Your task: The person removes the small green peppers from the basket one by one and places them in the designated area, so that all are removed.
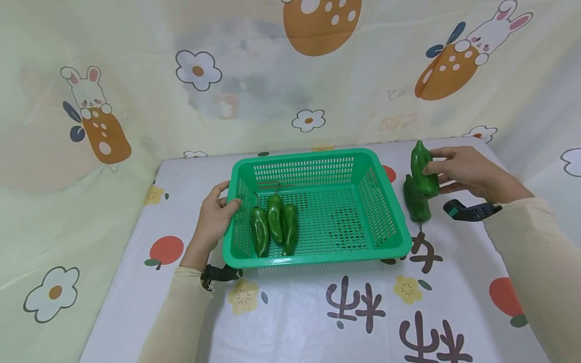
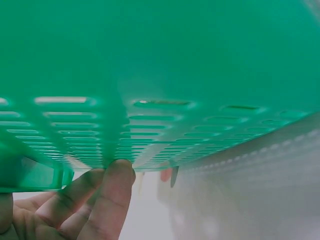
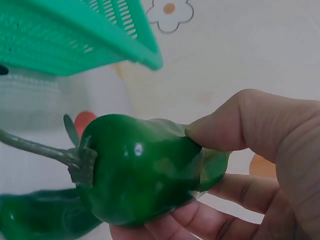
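A green plastic basket (image 1: 313, 258) with slotted walls stands in the middle of the table. My left hand (image 1: 213, 214) grips its left rim, thumb over the top edge and fingers against the outer wall, as the left wrist view also shows. Three green peppers (image 1: 274, 219) lie side by side at the left end inside. To the right of the basket my right hand (image 1: 463, 174) pinches a green pepper (image 3: 140, 170) between thumb and fingers; its stem points left in the right wrist view. Another green pepper (image 1: 415, 201) lies on the table just below the held one, partly covered by it.
The table has a white cloth (image 1: 290, 322) printed with fruit, flowers and dark characters. A pale curtain (image 1: 254, 101) with rabbits and flowers hangs behind the table and along its sides. Dark straps (image 1: 469, 210) sit at both wrists.
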Available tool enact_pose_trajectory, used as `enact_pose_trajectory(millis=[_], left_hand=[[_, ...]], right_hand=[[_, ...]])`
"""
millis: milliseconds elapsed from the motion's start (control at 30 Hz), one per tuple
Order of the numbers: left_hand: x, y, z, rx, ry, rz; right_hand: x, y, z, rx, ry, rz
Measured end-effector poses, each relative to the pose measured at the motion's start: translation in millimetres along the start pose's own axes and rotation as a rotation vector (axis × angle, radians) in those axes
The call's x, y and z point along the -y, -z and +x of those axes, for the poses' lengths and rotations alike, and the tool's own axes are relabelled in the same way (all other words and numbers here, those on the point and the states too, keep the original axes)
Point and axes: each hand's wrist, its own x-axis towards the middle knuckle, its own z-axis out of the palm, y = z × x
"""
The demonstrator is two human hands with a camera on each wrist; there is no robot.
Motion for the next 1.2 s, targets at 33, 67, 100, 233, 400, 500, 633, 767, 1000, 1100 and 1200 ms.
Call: enact_pose_trajectory(millis=[33, 67, 100, 233, 400, 500, 633, 767, 1000, 1100, 1200], left_hand=[[0.1, 0.0, 0.1, -0.001, 0.0, 0.0], [0.1, -0.1, 0.1, -0.001, 0.0, 0.0], [0.1, -0.2, 0.1, -0.001, 0.0, 0.0], [-0.7, -0.3, -0.5, -0.002, 0.003, -0.001], [-2.2, -0.4, -1.2, -0.003, 0.004, 0.0], [-2.3, -0.6, -1.2, -0.004, 0.006, -0.002], [-0.7, -0.4, -0.6, -0.006, 0.01, -0.008], [0.9, 0.1, -0.6, -0.006, 0.007, -0.01], [0.2, 0.3, -0.9, -0.005, 0.004, -0.005], [-0.5, 0.1, -0.3, -0.006, 0.004, -0.002], [-0.7, -0.1, 0.0, -0.003, 0.004, -0.003]], right_hand=[[-2.2, 0.4, 0.4, -0.001, -0.005, -0.001], [-4.5, 0.8, 0.9, -0.003, -0.009, -0.002], [-6.9, 1.3, 1.3, -0.003, -0.014, -0.003], [-16.8, 3.4, 3.8, 0.002, -0.034, -0.003], [-27.7, 5.9, 7.2, 0.017, -0.065, -0.003], [-32.4, 7.3, 8.9, 0.022, -0.089, 0.004], [-37.4, 8.3, 11.4, 0.034, -0.109, 0.018], [-42.3, 8.5, 13.8, 0.051, -0.13, 0.026], [-52.7, 8.5, 16.5, 0.058, -0.148, 0.023], [-56.0, 8.0, 17.4, 0.062, -0.154, 0.026], [-58.9, 6.9, 18.0, 0.069, -0.161, 0.027]])
